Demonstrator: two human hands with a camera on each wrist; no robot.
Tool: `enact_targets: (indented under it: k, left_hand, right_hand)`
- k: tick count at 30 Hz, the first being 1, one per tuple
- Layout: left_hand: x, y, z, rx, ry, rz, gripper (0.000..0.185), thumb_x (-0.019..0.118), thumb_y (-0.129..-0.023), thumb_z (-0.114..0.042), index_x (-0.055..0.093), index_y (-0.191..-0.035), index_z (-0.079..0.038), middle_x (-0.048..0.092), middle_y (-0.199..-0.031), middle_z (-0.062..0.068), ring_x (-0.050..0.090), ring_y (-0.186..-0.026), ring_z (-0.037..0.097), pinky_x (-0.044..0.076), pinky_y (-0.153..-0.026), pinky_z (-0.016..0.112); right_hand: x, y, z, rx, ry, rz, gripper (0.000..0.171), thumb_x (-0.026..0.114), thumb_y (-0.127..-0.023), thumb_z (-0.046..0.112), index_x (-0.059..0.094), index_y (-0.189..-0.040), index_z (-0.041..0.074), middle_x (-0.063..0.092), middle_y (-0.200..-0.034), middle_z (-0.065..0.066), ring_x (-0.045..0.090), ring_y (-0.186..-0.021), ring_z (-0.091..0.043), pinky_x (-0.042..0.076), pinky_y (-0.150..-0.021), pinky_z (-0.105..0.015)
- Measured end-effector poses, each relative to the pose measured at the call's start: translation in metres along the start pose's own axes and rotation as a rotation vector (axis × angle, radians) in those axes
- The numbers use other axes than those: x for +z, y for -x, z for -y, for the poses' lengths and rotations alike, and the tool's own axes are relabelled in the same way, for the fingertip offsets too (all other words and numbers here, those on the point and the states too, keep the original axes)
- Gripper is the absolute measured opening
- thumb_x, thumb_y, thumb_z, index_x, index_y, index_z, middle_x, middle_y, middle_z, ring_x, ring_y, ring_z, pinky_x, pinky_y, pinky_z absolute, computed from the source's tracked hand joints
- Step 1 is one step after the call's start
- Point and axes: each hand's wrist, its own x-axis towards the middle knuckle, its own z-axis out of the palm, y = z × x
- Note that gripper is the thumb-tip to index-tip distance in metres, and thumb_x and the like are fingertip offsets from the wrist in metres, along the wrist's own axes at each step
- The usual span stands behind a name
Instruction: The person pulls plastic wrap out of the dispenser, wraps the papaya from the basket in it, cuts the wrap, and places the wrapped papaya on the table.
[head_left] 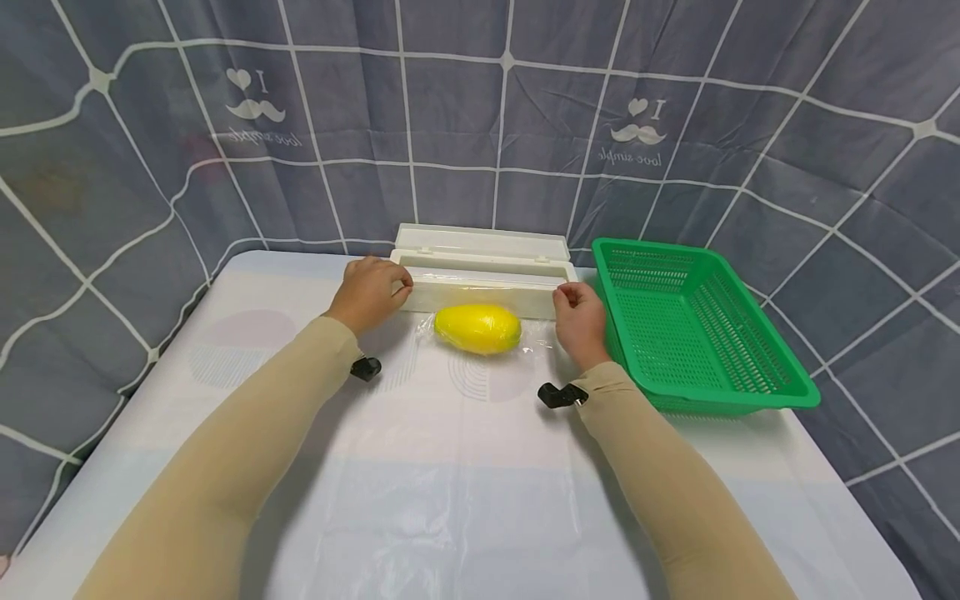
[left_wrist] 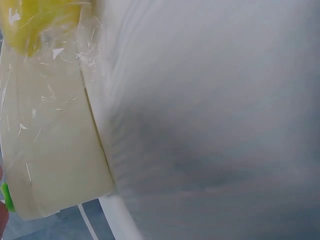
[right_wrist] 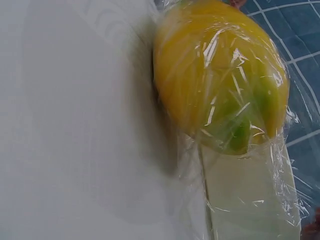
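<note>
Head: I see left hand and right hand well apart, pinching clear film by the white box's ends; yellow fruit on table between. Left wrist: film over box. Right wrist: film over fruit, green patches showing.

The fruit is yellow with green patches, under colourless film. The box at the counter's far edge is off-white; the basket by the right edge is green. The counter is white, banded pale blue. Sleeves are beige; the grey-blue curtain carries white gridlines, hearts and moustaches.
</note>
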Motion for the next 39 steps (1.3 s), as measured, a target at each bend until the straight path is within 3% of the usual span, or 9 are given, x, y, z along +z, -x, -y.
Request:
enact_targets:
  k: [5, 10, 16, 25, 28, 31, 35, 39]
  left_hand:
    - [-0.001, 0.003, 0.0, 0.004, 0.01, 0.002, 0.019, 0.062, -0.103, -0.022, 0.077, -0.109, -0.012, 0.076, -0.124, 0.01, 0.059, -0.124, 0.037, 0.034, -0.112, 0.058]
    - [-0.003, 0.01, -0.001, 0.013, 0.022, 0.014, 0.019, 0.061, -0.103, -0.02, 0.077, -0.109, -0.011, 0.078, -0.119, 0.009, 0.063, -0.12, 0.038, 0.035, -0.112, 0.058]
    - [-0.004, 0.017, -0.005, 0.048, 0.04, 0.044, 0.018, 0.06, -0.103, -0.018, 0.075, -0.111, -0.01, 0.08, -0.113, 0.008, 0.07, -0.109, 0.036, 0.036, -0.112, 0.055]
    - [-0.003, 0.027, -0.007, 0.049, 0.053, 0.085, 0.014, 0.061, -0.104, -0.016, 0.071, -0.111, -0.01, 0.079, -0.114, 0.008, 0.072, -0.11, 0.031, 0.036, -0.116, 0.052]
    - [0.0, 0.03, -0.003, 0.038, 0.056, 0.09, 0.013, 0.061, -0.104, -0.017, 0.07, -0.111, -0.01, 0.079, -0.115, 0.008, 0.072, -0.11, 0.033, 0.036, -0.117, 0.052]
    - [0.001, 0.033, 0.0, 0.021, 0.045, 0.113, 0.014, 0.062, -0.105, -0.019, 0.07, -0.113, -0.012, 0.078, -0.117, 0.007, 0.071, -0.111, 0.034, 0.037, -0.118, 0.053]
    - [0.003, 0.036, 0.004, 0.011, 0.031, 0.157, 0.017, 0.062, -0.106, -0.021, 0.07, -0.118, -0.012, 0.077, -0.121, 0.007, 0.069, -0.114, 0.037, 0.042, -0.116, 0.054]
    - [0.004, 0.038, 0.005, 0.005, 0.026, 0.189, 0.018, 0.064, -0.105, -0.023, 0.071, -0.119, -0.014, 0.077, -0.123, 0.007, 0.068, -0.116, 0.037, 0.045, -0.114, 0.055]
  right_hand:
    - [-0.004, 0.005, 0.002, 0.016, -0.022, 0.015, 0.01, 0.063, -0.101, 0.003, 0.068, -0.103, -0.006, 0.069, -0.091, -0.017, 0.053, -0.076, -0.004, 0.042, -0.069, -0.015]
    - [-0.008, 0.011, 0.006, 0.04, -0.054, 0.058, 0.009, 0.058, -0.104, 0.003, 0.064, -0.104, -0.004, 0.073, -0.1, -0.023, 0.058, -0.079, -0.002, 0.045, -0.071, -0.013]
    - [-0.012, 0.018, 0.009, 0.067, -0.111, 0.113, 0.011, 0.053, -0.107, 0.004, 0.06, -0.109, -0.004, 0.073, -0.111, -0.03, 0.069, -0.095, -0.019, 0.048, -0.075, -0.011]
    - [-0.022, 0.034, 0.01, 0.038, -0.103, 0.213, 0.01, 0.048, -0.108, 0.003, 0.055, -0.109, -0.004, 0.073, -0.118, -0.029, 0.069, -0.108, -0.035, 0.046, -0.078, -0.016]
    - [-0.026, 0.04, 0.009, 0.009, -0.077, 0.252, 0.009, 0.048, -0.108, 0.003, 0.054, -0.108, -0.004, 0.074, -0.119, -0.028, 0.069, -0.11, -0.035, 0.044, -0.075, -0.017]
    - [-0.029, 0.047, 0.008, -0.034, -0.022, 0.295, 0.009, 0.049, -0.108, 0.003, 0.054, -0.107, -0.004, 0.074, -0.12, -0.027, 0.068, -0.1, -0.038, 0.039, -0.067, -0.019]
    - [-0.032, 0.055, 0.005, -0.085, 0.075, 0.358, 0.007, 0.05, -0.108, 0.004, 0.054, -0.106, -0.002, 0.076, -0.122, -0.022, 0.063, -0.083, -0.031, 0.036, -0.063, -0.02]
    - [-0.036, 0.061, 0.0, -0.14, 0.173, 0.397, 0.006, 0.052, -0.108, 0.006, 0.055, -0.107, 0.002, 0.077, -0.124, -0.016, 0.06, -0.079, -0.024, 0.039, -0.065, -0.022]
